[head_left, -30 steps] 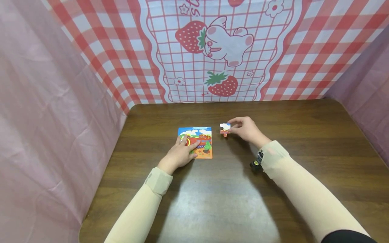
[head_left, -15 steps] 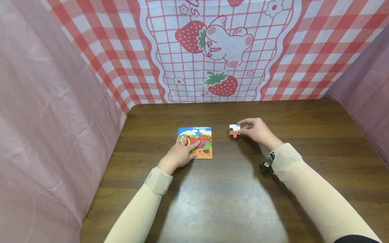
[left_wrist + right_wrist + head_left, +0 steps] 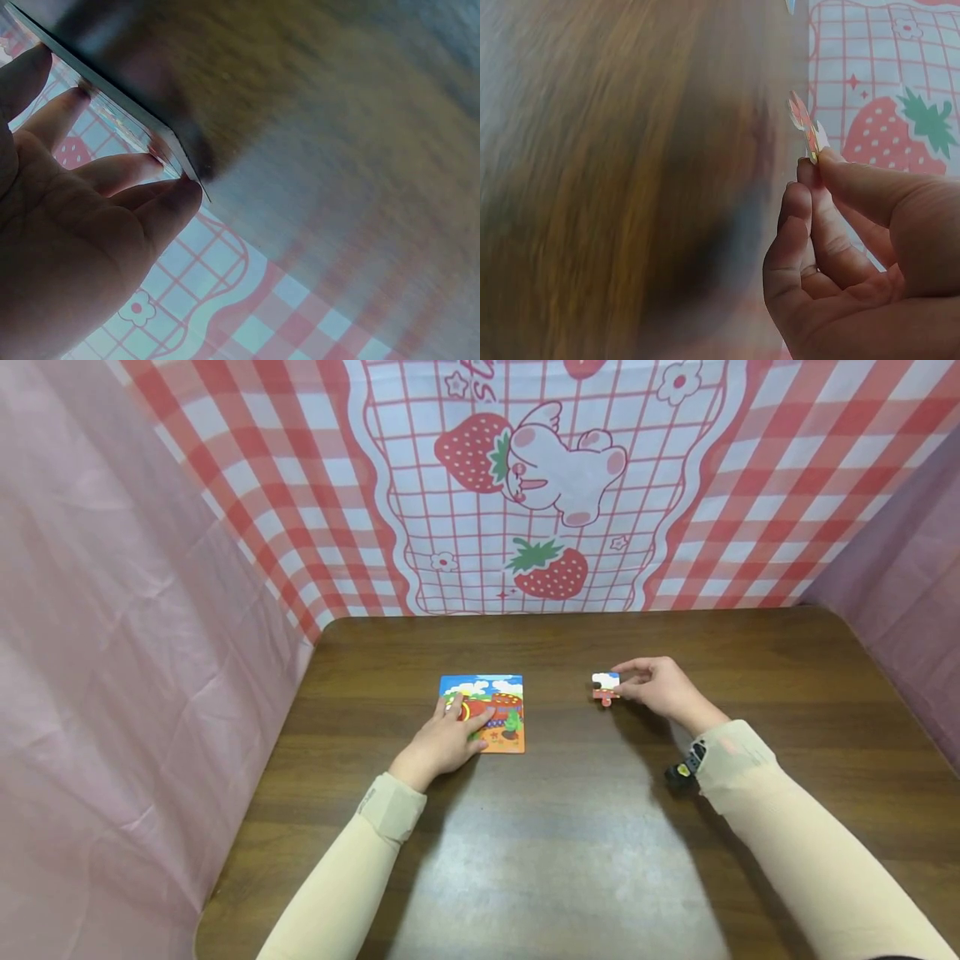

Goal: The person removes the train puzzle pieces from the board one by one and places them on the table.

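Note:
A small picture puzzle (image 3: 504,739) lies on the table, showing blue sky, white clouds, a red shape and orange ground. My left hand (image 3: 441,742) rests on its left part with the fingers spread, covering some of the picture. In the left wrist view, the fingertips of the left hand (image 3: 82,217) touch the thin puzzle board (image 3: 112,88). To the right of the board, my right hand (image 3: 660,689) pinches a single puzzle piece (image 3: 606,682) between thumb and forefinger. Edge-on in the right wrist view, that puzzle piece (image 3: 804,124) sticks out past the fingertips of my right hand (image 3: 855,240).
Brown wooden table (image 3: 570,843) spreads under both hands. Behind it hangs a red-and-white checked cloth (image 3: 555,485) with strawberries and a cartoon animal. Pink curtains (image 3: 135,652) close off the left and right sides. A small black camera (image 3: 681,774) sits at my right wrist.
My right hand has moved to the right, and slightly toward me, carrying the puzzle piece away from the board. The left hand has stayed in place on the puzzle.

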Available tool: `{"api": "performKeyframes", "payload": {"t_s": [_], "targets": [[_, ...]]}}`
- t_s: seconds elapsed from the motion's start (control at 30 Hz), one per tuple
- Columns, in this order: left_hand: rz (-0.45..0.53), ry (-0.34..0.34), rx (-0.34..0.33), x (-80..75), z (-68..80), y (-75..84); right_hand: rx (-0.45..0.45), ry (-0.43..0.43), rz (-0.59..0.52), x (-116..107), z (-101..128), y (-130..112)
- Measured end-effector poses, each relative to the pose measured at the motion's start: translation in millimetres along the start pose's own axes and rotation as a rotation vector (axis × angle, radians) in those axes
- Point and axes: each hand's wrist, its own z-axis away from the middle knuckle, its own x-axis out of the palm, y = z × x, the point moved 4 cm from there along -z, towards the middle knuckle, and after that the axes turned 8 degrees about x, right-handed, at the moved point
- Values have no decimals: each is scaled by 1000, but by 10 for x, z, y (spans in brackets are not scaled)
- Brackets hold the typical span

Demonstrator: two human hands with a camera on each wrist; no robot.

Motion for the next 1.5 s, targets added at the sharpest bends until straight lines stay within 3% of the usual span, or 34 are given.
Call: {"api": "performKeyframes", "payload": {"t_s": [0.67,0.9,1.07,1.5], "targets": [[9,-6,-13,4,7,-7,-3,2,100,-119,-24,208],[37,-14,-37,2,12,4,-25,76,242,-98,-29,186],[21,-8,-23,0,7,6,-35,91,266,-106,-24,157],[0,-15,-1,-6,4,6,-33,41,341,-53,-40,50]]}}
